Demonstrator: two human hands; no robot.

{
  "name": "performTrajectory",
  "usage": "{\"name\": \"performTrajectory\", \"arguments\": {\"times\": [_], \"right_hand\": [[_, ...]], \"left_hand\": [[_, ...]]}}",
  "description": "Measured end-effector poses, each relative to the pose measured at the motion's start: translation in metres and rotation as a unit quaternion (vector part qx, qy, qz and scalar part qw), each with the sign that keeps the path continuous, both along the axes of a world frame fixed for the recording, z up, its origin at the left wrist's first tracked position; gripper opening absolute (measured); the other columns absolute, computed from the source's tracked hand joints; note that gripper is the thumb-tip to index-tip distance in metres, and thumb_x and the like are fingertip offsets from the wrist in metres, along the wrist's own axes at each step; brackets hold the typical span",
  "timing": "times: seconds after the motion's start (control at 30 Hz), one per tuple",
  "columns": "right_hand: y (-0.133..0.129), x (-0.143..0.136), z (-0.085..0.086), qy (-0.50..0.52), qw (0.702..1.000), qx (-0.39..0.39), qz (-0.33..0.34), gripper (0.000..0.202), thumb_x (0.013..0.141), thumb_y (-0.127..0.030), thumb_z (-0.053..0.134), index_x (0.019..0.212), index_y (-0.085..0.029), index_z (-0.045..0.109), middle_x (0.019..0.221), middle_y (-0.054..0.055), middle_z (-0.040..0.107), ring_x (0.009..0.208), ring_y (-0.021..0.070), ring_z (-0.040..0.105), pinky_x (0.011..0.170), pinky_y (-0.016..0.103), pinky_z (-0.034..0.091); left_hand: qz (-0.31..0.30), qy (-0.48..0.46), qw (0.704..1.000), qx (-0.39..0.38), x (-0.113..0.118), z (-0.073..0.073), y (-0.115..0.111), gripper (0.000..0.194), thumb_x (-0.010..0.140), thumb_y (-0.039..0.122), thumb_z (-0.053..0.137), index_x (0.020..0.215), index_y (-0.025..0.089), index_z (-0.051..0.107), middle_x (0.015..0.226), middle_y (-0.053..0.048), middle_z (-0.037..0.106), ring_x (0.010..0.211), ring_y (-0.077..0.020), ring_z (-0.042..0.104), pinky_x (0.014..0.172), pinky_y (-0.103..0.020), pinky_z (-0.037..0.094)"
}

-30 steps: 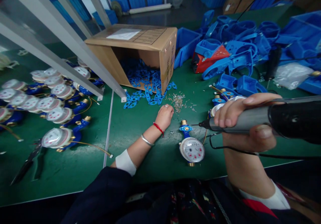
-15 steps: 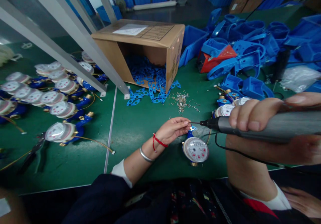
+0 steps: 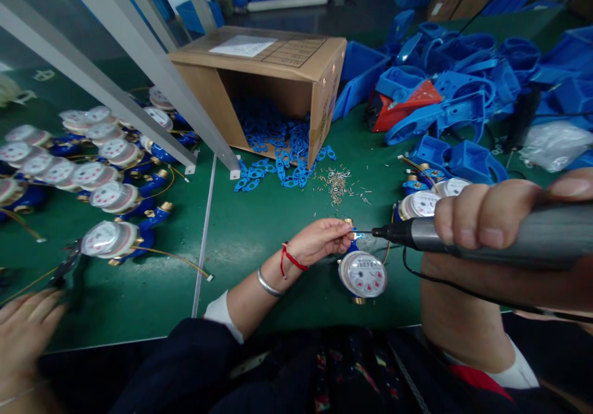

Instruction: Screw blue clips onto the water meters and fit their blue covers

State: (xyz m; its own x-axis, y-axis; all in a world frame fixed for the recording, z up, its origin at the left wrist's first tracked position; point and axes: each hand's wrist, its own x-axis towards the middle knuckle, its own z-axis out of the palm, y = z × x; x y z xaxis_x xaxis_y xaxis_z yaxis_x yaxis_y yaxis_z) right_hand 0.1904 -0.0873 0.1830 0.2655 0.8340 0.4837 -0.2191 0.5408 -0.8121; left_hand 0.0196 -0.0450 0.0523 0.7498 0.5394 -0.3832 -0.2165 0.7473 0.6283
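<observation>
In my right hand (image 3: 486, 213) is a grey and black electric screwdriver (image 3: 430, 232), held level with its thin bit pointing left. The bit's tip meets the pinched fingertips of my left hand (image 3: 330, 236); whatever lies between them is too small to make out. Just below these fingers a water meter (image 3: 364, 274) with a round white dial lies face up on the green table. A small blue clip (image 3: 358, 235) shows at the meter's upper pipe end, partly hidden by the fingers.
Loose screws (image 3: 338, 182) lie in a pile beyond my hands. An open carton (image 3: 259, 62) spills blue clips (image 3: 290, 160). More meters (image 3: 109, 198) stand left, past a metal post (image 3: 204, 80). Blue plastic housings (image 3: 463, 92) crowd the right. Another person's hand (image 3: 30, 333) is by pliers (image 3: 69, 262).
Another person's hand has come in at the lower left, onto the pliers. My hands and the screwdriver have barely moved; the view has shifted slightly.
</observation>
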Motion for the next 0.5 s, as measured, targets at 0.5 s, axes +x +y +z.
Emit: {"name": "performTrajectory", "arguments": {"times": [0.5], "right_hand": [[0.023, -0.018, -0.039, 0.030, 0.994, 0.076, 0.076, 0.027, 0.066, -0.030, 0.067, 0.090, -0.020, 0.059, 0.051, -0.003, 0.054, 0.039, 0.0127, 0.047, 0.033, 0.026, 0.041]], "left_hand": [[0.083, 0.327, 0.851, 0.402, 0.013, -0.038, -0.019, 0.019, 0.093, 0.029, 0.041, 0.086, 0.018, 0.055, 0.073, 0.001, 0.058, 0.070, -0.0118, 0.056, 0.067, -0.024, 0.044]]}}
